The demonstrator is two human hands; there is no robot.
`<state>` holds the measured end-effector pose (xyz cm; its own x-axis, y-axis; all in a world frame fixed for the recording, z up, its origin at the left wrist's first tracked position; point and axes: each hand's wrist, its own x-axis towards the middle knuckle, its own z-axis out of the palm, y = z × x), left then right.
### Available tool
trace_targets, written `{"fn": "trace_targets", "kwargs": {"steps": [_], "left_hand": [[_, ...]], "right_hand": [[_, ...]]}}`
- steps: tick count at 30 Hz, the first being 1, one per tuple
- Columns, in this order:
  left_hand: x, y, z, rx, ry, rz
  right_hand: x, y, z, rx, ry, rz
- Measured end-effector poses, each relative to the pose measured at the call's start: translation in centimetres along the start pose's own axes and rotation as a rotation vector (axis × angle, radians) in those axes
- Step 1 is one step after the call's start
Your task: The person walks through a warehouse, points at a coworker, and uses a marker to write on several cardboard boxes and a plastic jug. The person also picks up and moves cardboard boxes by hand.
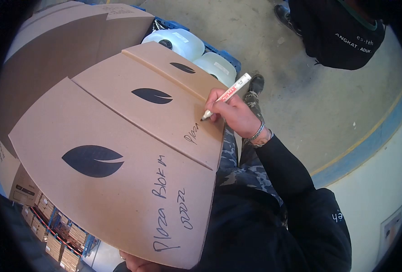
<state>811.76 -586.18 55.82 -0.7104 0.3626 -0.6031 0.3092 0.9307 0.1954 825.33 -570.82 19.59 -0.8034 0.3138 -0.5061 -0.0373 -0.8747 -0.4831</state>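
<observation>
A white marker (228, 94) is pinched in my right hand (232, 110), its dark tip against a flattened cardboard box (105, 118). The tip is just after the handwritten word "Plaza" on the box's middle panel. On the panel closest to me, "Plaza Blok M" and a row of digits are written in black. Dark leaf prints mark the panels. My left hand (139, 263) grips the box at its lower edge; most of that hand is hidden behind the cardboard.
More large cardboard (74, 36) stands at upper left. White plastic jerrycans (183, 43) sit on a blue pallet beyond the box. Another person in a black top (337, 36) is at upper right. Racks of stacked cartons (53, 247) show at lower left.
</observation>
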Motion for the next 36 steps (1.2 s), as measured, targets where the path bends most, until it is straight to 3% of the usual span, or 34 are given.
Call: {"fn": "trace_targets", "kwargs": {"steps": [1,2,4,8,10,17,19,20,22,24,26,28,29,31,32,34,35,36], "left_hand": [[0.2,0.5,-0.3,0.283,-0.106,0.15],[0.2,0.4,0.0,0.281,-0.108,0.153],[0.0,-0.1,0.6,-0.158,0.012,-0.195],[-0.3,-1.5,-0.9,0.069,-0.115,-0.131],[-0.8,-2.9,-0.6,-0.388,0.052,-0.282],[-0.5,-1.8,0.7,-0.18,0.081,-0.004],[-0.1,-3.6,-1.1,-0.259,-0.157,-0.025],[-0.3,-3.6,-0.9,-0.259,-0.159,-0.025],[-0.6,-3.2,-0.2,-0.529,0.055,-0.296],[-0.7,-4.5,-1.7,-0.382,0.009,-0.296],[-0.6,-4.1,-0.9,-0.239,-0.038,-0.295],[-0.7,-2.4,2.0,-0.431,0.15,-0.01],[-1.2,-5.4,0.2,-0.429,0.15,-0.009],[-2.8,-13.8,-4.7,-0.627,-0.076,-0.101],[-2.0,-10.8,-3.8,-0.627,-0.077,-0.101],[-0.1,-2.0,-1.3,0.059,-0.161,-0.104],[-0.3,-2.5,-1.3,0.06,-0.161,-0.106],[-0.6,-3.3,-1.2,-0.207,-0.085,-0.2]], "right_hand": [[0.2,0.3,0.0,0.05,0.039,-0.024],[0.4,0.5,-0.1,0.098,0.077,-0.049],[0.5,0.6,-0.2,0.073,0.054,-0.041],[0.6,0.7,-0.8,0.028,0.001,0.032],[0.7,0.4,-0.5,0.028,0.029,0.015],[0.7,0.7,-1.1,0.012,-0.005,0.007],[0.9,0.6,-0.6,0.027,0.035,-0.015],[1.0,0.6,-0.5,0.039,0.076,-0.037],[1.1,0.7,-1.3,-0.006,0.054,0.021],[1.0,0.9,-1.4,-0.048,0.035,0.08],[1.1,0.8,-1.0,-0.009,0.1,0.007],[1.0,1.1,-1.7,-0.023,0.052,0.032],[1.1,1.2,-1.9,-0.039,0.004,0.054],[1.1,0.6,-1.3,-0.02,0.044,0.045],[1.1,0.4,-1.1,-0.001,0.082,0.038],[1.3,0.6,-1.1,-0.012,0.095,0.021],[1.4,0.8,-1.2,-0.025,0.109,0.003],[1.4,0.8,-1.3,-0.024,0.109,0.002]]}}
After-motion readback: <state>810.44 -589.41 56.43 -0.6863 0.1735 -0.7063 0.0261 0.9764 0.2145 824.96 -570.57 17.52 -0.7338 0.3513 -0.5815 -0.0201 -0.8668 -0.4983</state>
